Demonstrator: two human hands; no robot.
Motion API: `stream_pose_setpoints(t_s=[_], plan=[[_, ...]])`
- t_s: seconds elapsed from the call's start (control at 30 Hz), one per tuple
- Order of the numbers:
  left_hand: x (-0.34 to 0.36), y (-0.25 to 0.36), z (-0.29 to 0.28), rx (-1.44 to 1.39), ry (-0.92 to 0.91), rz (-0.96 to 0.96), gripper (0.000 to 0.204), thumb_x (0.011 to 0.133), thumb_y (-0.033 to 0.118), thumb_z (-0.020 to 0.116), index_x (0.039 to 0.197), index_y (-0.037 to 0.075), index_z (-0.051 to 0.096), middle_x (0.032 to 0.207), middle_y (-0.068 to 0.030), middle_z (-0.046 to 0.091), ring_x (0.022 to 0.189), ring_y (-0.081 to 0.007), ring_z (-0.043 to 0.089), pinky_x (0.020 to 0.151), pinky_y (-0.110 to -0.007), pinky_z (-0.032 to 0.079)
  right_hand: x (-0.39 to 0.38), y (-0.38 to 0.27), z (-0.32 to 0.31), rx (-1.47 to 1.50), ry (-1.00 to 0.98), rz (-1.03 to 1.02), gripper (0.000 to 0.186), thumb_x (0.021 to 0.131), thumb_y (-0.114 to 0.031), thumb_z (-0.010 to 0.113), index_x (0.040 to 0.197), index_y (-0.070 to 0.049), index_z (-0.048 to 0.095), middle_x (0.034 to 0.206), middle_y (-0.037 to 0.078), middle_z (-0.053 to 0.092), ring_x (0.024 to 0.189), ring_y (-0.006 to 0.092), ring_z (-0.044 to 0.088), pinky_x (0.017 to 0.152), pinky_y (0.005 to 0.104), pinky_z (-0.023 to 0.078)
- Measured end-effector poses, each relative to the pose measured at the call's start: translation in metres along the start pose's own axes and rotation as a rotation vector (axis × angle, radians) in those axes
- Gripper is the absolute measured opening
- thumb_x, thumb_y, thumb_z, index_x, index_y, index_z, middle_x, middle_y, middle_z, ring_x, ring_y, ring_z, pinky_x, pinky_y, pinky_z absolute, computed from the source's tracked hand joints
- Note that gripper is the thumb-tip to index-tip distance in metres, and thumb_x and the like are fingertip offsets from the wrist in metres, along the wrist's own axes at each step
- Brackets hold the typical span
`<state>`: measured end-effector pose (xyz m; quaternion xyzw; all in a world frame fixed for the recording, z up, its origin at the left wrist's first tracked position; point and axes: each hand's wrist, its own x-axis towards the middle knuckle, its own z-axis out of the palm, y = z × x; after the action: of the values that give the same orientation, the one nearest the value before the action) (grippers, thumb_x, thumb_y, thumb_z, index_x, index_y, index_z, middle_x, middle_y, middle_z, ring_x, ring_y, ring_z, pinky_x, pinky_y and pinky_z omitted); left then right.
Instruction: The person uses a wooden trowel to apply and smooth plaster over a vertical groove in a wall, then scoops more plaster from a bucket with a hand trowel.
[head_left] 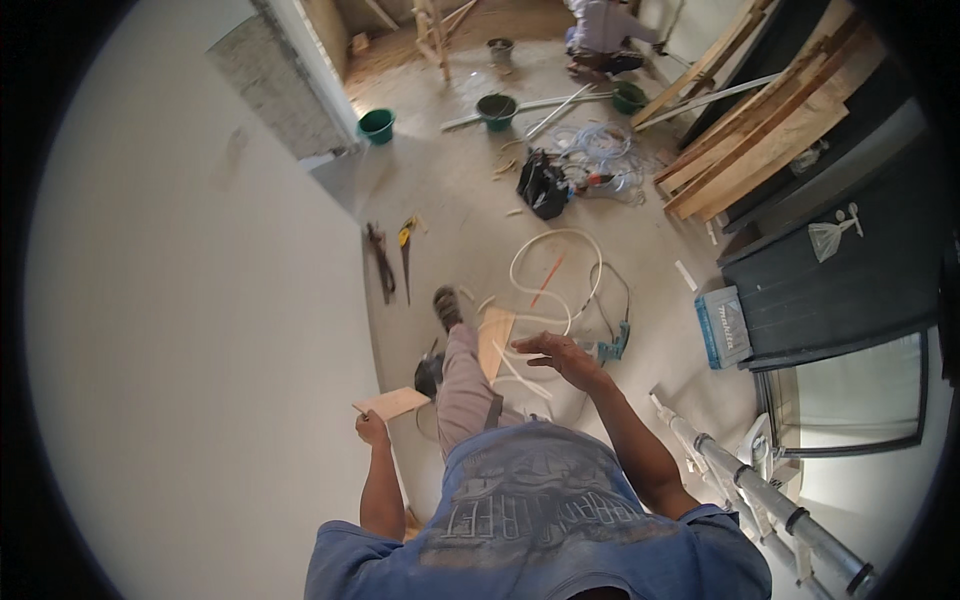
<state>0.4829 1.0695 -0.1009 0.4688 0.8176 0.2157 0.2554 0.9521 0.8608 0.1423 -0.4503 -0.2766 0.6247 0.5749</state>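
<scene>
My left hand [371, 428] is closed on the edge of a small, flat wooden board [394, 404], held out beside the white wall on the left. My right hand [562, 358] hangs in the air in front of my body, fingers stretched out and nothing in them. Beyond that hand, a teal power drill [617, 344] with a dark cord lies on the floor. Another pale wooden piece [496, 338] is by my leg, crossed by loops of white flexible tubing [514, 262]. A dark, rounded object [428, 374] sits next to my leg, partly hidden.
A handsaw [406, 256] and a long dark tool [381, 264] lie along the wall. Ahead are a black bag [543, 185], tangled clear tubing [600, 145] and buckets [376, 126]. Planks [760, 150] lean at right, near a ladder [740, 470]. Another person [602, 35] crouches far off.
</scene>
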Motion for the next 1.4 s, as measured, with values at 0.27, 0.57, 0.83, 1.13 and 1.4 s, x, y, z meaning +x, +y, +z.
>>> stream_pose_setpoints(t_s=[0.27, 0.57, 0.83, 1.13, 1.4], plan=[[0.15, 0.205, 0.128, 0.007, -0.212, 0.134, 0.032, 0.085, 0.021, 0.057, 0.105, -0.004, 0.063, 0.101, -0.0247, 0.067, 0.095, -0.0359, 0.065, 0.084, -0.046, 0.049, 0.191, -0.011, -0.049, -1.016, 0.196, 0.01, 0.045, 0.091, -0.033, 0.063, 0.128, -0.008, 0.059, 0.139, 0.012, 0.051, 0.126, 0.0254, 0.049, 0.098, 0.038, 0.046], [0.257, 0.387, 0.16, -0.515, -0.484, -0.054, 0.029, 0.09, 0.019, 0.059, 0.105, -0.006, 0.059, 0.093, -0.0127, 0.063, 0.08, -0.0213, 0.062, 0.066, -0.034, 0.05, 0.179, 0.06, -0.169, -0.813, 0.338, 0.518, 0.081, 0.091, -0.066, 0.043, 0.146, -0.007, 0.037, 0.146, 0.02, 0.041, 0.136, 0.0333, 0.038, 0.114, 0.0385, 0.028], [0.324, 0.523, 0.177, -0.295, -0.305, 0.493, 0.029, 0.089, 0.017, 0.061, 0.106, -0.006, 0.063, 0.1, -0.0154, 0.064, 0.09, -0.029, 0.061, 0.083, -0.039, 0.047, 0.253, 0.066, -0.223, -1.078, 0.323, 0.886, 0.054, 0.086, -0.053, 0.054, 0.106, -0.005, 0.071, 0.109, 0.021, 0.067, 0.102, 0.0365, 0.063, 0.091, 0.0428, 0.049], [0.364, 0.754, 0.303, -0.105, -0.408, 0.896, 0.024, 0.089, 0.012, 0.059, 0.108, -0.002, 0.063, 0.099, -0.0183, 0.066, 0.093, -0.0344, 0.063, 0.084, -0.04, 0.048, 0.629, -0.121, -0.285, -0.966, 0.433, 0.304, 0.049, 0.089, -0.047, 0.057, 0.116, -0.008, 0.064, 0.102, 0.018, 0.068, 0.095, 0.033, 0.065, 0.082, 0.0412, 0.051], [0.431, 0.931, 0.364, -0.113, -0.39, 0.791, 0.028, 0.094, 0.015, 0.055, 0.109, -0.008, 0.061, 0.097, -0.018, 0.068, 0.088, -0.0279, 0.065, 0.081, -0.037, 0.05, 0.847, -0.287, -0.366, -0.846, 0.467, 0.11, 0.055, 0.091, -0.053, 0.051, 0.085, -0.002, 0.07, 0.081, 0.018, 0.069, 0.08, 0.0315, 0.066, 0.074, 0.0418, 0.05]])
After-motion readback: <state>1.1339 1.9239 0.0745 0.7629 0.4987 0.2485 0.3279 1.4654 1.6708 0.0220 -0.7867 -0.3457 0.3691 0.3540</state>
